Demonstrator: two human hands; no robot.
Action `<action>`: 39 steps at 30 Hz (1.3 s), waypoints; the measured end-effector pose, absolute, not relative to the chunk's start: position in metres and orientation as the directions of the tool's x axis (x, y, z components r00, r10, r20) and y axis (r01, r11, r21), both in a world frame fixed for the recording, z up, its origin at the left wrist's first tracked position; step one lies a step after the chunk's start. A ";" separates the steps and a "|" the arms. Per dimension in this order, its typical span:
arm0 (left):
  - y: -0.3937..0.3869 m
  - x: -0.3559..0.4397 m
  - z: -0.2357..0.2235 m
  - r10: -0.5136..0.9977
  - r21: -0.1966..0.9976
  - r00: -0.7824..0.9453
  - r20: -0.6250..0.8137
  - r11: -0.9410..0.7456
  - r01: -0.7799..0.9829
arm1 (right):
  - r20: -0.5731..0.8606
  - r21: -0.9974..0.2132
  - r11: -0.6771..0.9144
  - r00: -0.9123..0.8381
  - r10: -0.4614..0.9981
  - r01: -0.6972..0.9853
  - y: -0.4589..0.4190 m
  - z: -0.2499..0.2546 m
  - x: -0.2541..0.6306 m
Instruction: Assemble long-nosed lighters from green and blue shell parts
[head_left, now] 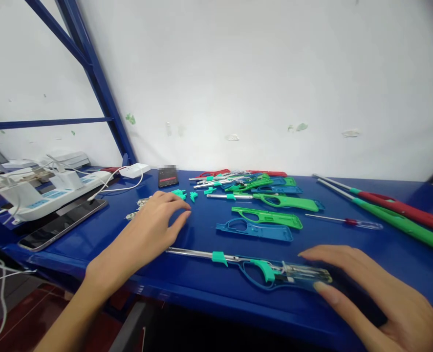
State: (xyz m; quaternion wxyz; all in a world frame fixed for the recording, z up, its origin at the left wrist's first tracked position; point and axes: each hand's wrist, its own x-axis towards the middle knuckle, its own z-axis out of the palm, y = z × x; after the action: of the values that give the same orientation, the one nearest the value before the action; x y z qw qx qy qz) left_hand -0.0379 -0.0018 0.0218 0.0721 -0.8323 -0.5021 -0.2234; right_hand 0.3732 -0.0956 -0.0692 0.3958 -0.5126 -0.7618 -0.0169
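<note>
A long-necked gas lighter (pixel 234 259) lies opened up near the front edge of the blue table. Its blue half shell (pixel 251 281) carries a metal tube, a teal trigger (pixel 267 270) and a clear fuel tank (pixel 306 273). My right hand (pixel 385 293) is at the tank end, thumb and forefinger apart on either side; whether the thumb tip touches the shell I cannot tell. Over the table at left, my left hand (pixel 158 220) has its fingers bent and thumb apart, with nothing seen in them. Small teal parts (pixel 180 194) lie just beyond it.
Behind the lighter lie green (pixel 270 217) and blue half shells (pixel 255 231), then a pile of lighter parts (pixel 253 181). A screwdriver (pixel 348 222) and two long lighters (pixel 400 220) are at right. At left are a phone (pixel 62 225) and a power strip (pixel 66 194).
</note>
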 end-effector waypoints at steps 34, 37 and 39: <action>-0.015 0.040 0.052 0.802 0.690 0.495 0.335 -0.566 0.450 | 0.748 -0.023 0.625 -0.401 0.529 0.780 -0.064 0.008 0.365; -0.021 0.045 0.049 0.803 0.728 0.478 0.356 -0.559 0.398 | 0.714 -0.068 0.595 -0.377 0.589 0.801 -0.069 0.000 0.370; -0.024 0.046 0.048 0.810 0.748 0.469 0.352 -0.545 0.380 | 0.695 -0.082 0.567 -0.361 0.622 0.819 -0.072 -0.004 0.374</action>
State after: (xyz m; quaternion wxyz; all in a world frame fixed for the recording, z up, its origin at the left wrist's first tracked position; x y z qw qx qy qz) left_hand 0.0464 -0.0240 0.0483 -0.3004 -0.8027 -0.3707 -0.3579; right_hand 0.3739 -0.0720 -0.0043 0.3509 -0.4434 -0.8127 -0.1408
